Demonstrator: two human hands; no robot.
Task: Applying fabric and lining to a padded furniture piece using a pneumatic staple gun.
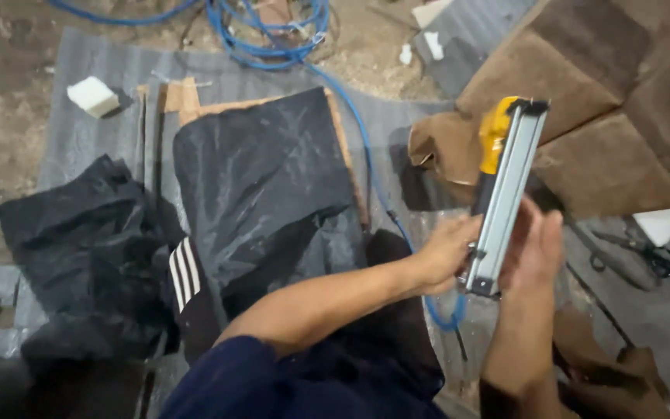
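Observation:
A pneumatic staple gun [505, 186] with a yellow body and a long silver magazine stands tilted in front of me. My left hand [443, 252] grips its lower end from the left. Against the right side of the magazine presses my right hand [535, 252], fingers wrapped round it. A blue air hose [366, 159] runs from the gun's base up to a coil at the top. A wooden panel covered in black fabric [265, 178] lies on the floor to the left of the hands.
Loose black fabric [79, 248] is heaped at the left. Brown upholstered pieces [606, 116] lie at the upper right. Scissors [641, 250] rest on the grey sheet at the right. A white foam block [92, 96] sits at the upper left.

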